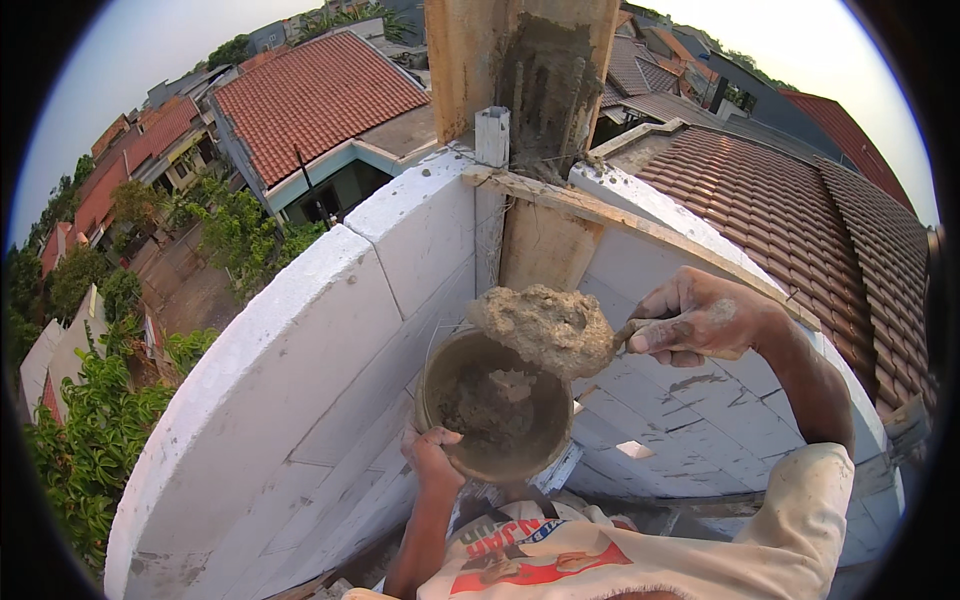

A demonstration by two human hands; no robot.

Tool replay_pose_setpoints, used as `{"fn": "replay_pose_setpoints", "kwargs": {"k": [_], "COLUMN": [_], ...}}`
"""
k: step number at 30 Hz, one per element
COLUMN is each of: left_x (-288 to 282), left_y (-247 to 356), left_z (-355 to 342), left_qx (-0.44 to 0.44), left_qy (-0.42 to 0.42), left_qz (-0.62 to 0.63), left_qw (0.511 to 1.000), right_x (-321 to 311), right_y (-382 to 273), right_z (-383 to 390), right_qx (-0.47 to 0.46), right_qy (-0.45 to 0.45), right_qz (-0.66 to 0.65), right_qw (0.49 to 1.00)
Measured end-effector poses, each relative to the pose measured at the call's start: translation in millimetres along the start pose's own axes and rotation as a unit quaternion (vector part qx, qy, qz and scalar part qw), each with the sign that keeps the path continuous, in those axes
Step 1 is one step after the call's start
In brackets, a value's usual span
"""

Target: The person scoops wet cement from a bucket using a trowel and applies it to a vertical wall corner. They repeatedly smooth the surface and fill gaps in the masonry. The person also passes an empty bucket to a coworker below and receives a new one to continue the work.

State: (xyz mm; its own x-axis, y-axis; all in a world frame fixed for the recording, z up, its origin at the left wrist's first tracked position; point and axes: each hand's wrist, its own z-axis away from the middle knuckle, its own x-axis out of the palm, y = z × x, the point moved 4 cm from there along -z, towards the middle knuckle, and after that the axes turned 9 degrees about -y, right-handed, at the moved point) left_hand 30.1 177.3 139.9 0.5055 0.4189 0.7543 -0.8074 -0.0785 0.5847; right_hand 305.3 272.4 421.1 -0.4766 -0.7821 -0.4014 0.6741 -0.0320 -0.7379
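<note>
My left hand (432, 458) grips the rim of a round bucket (437, 400) at its lower left, thumb over the edge. Grey wet mortar (478, 405) lies inside the bucket. Above the bucket's far right rim, my right hand (700, 318) is closed round the handle of a trowel (628, 332). A big lump of mortar (550, 328) covers the trowel's blade, so its shape is hidden. Beyond the lump stands a column form of wooden boards (462, 60), with rough wet concrete (545, 85) between the boards.
White block walls (300, 330) meet at the corner ahead, with a wooden batten (570, 200) across the right one. A short upright post (492, 137) stands at the corner. Outside, far below, are tiled roofs (320, 105) and trees (110, 420).
</note>
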Motion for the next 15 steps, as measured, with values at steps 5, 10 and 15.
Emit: {"fn": "replay_pose_setpoints", "kwargs": {"k": [5,10,15], "left_x": [-40.1,-72.0,-82.5], "left_y": [-11.9,-27.3,-31.3], "left_z": [6.0,11.6,23.2], "left_qx": [-0.014,-0.006,-0.022], "left_qy": [0.074,0.142,0.179], "left_qz": [-0.082,-0.185,-0.208], "left_qw": [0.994,0.972,0.961], "right_x": [-98.3,-210.4,-234.0], "right_y": [-76.1,-135.5,-136.0], "right_z": [26.2,30.4,-46.8], "right_qx": [-0.137,-0.16,-0.046], "right_qy": [0.144,0.335,0.394], "right_qz": [0.028,0.296,0.529], "right_qw": [0.98,0.88,0.751]}}
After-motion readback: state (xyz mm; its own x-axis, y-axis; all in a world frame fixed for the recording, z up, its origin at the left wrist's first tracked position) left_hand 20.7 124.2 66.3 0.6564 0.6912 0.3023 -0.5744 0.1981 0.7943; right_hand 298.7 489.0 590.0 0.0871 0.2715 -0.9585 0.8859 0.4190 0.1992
